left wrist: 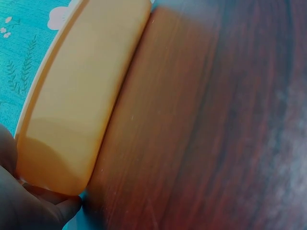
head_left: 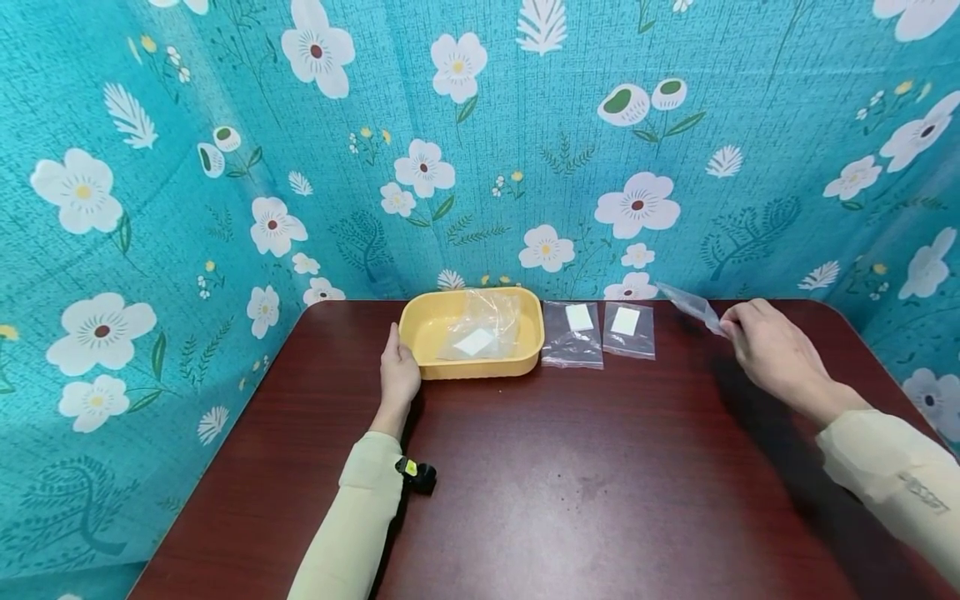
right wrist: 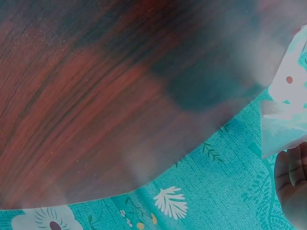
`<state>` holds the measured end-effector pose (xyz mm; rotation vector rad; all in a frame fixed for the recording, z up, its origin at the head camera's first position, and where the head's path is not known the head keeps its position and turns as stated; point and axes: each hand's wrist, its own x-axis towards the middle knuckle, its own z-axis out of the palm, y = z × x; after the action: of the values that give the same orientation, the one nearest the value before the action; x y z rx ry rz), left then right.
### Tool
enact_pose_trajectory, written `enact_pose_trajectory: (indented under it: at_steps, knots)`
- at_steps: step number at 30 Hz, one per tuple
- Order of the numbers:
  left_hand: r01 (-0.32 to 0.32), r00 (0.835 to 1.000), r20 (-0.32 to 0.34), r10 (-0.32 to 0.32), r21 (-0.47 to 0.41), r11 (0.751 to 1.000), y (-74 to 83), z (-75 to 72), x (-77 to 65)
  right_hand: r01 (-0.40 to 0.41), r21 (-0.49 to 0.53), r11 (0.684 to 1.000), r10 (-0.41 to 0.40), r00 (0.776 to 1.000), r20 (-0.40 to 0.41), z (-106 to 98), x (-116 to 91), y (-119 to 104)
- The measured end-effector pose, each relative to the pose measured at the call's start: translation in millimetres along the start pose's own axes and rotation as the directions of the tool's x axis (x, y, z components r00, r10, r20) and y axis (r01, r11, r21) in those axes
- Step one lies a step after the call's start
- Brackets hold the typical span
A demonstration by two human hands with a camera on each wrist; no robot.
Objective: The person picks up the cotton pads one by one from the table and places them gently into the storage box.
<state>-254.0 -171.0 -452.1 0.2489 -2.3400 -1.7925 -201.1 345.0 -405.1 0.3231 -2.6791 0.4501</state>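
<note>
A yellow plastic tray (head_left: 480, 367) stands near the table's back edge. My left hand (head_left: 399, 375) grips its left end; in the left wrist view the fingers (left wrist: 41, 206) wrap its near corner, one digit by the rim and another low by the base. Inside the tray lies a clear plastic bag with a white square piece (head_left: 475, 342). Off to the right, my right hand (head_left: 776, 350) pinches a clear plastic bag (head_left: 690, 305) by its edge, held above the table. In the right wrist view this bag (right wrist: 283, 129) shows beside the curled fingers (right wrist: 283, 172).
Two flat zip bags, one larger (head_left: 573, 346) and one smaller (head_left: 628, 342), lie right of the tray, each with a white square. The dark wooden table (head_left: 555, 483) ends at a blue flowered curtain (head_left: 510, 142). A black wrist camera (head_left: 417, 475) sits on the left sleeve.
</note>
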Motion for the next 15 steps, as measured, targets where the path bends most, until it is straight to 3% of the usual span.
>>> enact_pose_trajectory:
  at_steps: [15]
  knots:
    - [0.013, 1.0, 0.003, -0.013, -0.003, 1.0, -1.1, 1.0, 0.2, -0.009, 0.007, 1.0, 0.009, 0.999, -0.031, -20, 3, -13]
